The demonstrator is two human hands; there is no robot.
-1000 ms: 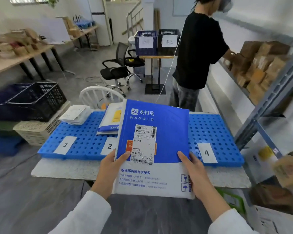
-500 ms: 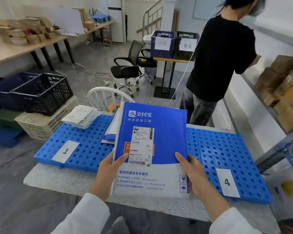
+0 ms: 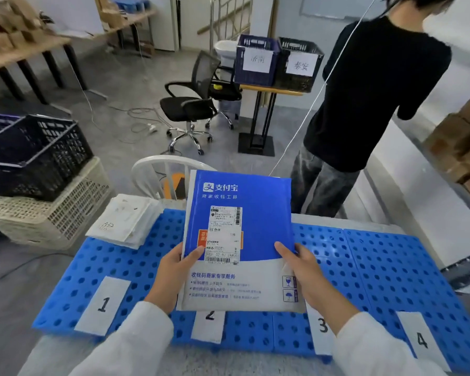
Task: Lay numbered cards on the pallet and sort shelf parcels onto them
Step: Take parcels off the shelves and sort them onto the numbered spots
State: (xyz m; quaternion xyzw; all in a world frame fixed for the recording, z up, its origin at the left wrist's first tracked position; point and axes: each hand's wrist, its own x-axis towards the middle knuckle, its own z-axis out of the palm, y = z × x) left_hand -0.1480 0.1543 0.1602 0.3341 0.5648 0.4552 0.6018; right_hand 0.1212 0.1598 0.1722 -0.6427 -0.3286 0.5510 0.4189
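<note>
Fingers (image 3: 194,253) of both hands clamp blue parcel (image 3: 239,226) above pallet (image 3: 391,267).

Blue perforated pallet (image 3: 391,267) carries cards 1 (image 3: 103,305), 2 (image 3: 209,325), 3 (image 3: 320,329), 4 (image 3: 421,340) near the fingers, white mailer stack (image 3: 125,221) beyond them.

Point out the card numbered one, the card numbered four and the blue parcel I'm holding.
Card 1 (image 3: 103,305): head view, on the printed digit.
Card 4 (image 3: 421,340): head view, on the printed digit.
Blue parcel (image 3: 266,213): head view, bare blue area right of the label.
</note>
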